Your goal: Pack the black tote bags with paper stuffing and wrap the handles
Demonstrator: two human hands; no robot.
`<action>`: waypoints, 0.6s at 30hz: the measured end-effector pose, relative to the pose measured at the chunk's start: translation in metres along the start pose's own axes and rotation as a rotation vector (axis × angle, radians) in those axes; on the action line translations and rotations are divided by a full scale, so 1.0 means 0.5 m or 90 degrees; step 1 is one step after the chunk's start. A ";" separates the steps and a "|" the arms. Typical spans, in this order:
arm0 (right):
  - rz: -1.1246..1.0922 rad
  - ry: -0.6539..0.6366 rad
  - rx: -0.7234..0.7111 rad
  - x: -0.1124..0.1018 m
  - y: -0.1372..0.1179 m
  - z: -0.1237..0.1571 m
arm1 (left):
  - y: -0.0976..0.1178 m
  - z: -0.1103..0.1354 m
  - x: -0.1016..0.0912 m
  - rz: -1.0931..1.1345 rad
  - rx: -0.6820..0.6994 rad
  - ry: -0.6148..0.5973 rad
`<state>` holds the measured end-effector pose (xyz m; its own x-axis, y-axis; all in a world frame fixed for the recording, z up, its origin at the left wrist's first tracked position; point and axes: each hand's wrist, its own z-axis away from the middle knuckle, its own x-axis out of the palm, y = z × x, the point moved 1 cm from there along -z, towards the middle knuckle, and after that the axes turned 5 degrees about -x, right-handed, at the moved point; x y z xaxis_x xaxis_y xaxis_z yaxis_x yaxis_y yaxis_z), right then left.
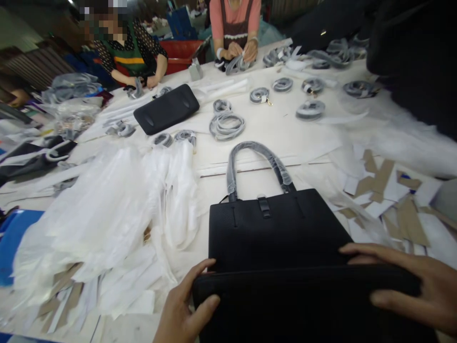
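Note:
A black leather handbag lies flat on the white table, its plastic-wrapped handles pointing away from me. My left hand grips the bag's near left corner, thumb and fingers curled around the edge. My right hand holds the near right edge, fingers laid over the bottom panel and thumb on top. Both hands are closed on the bag.
A pile of white plastic bags lies to the left. Cardboard and paper scraps lie at right. Several wrapped strap coils and a second black bag sit farther back. Two people work at the far edge.

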<state>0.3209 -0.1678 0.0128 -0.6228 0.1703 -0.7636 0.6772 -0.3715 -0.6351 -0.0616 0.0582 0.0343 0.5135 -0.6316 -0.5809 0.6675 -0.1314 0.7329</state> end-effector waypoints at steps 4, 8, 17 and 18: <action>0.001 0.065 0.098 -0.001 -0.038 -0.027 | -0.007 -0.020 0.026 -0.040 -0.020 0.082; 0.023 0.164 0.063 0.016 -0.078 -0.036 | 0.001 -0.029 0.033 -0.038 -0.023 0.124; 0.056 0.172 -0.017 0.012 -0.107 -0.041 | 0.017 -0.016 0.046 -0.037 0.003 0.212; 0.057 0.170 -0.025 0.013 -0.106 -0.040 | 0.015 -0.011 0.049 -0.034 0.019 0.239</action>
<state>0.2887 -0.1287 0.0393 -0.4382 0.3742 -0.8173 0.7427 -0.3616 -0.5637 -0.0413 0.0458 0.0235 0.6442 -0.3001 -0.7035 0.6852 -0.1824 0.7052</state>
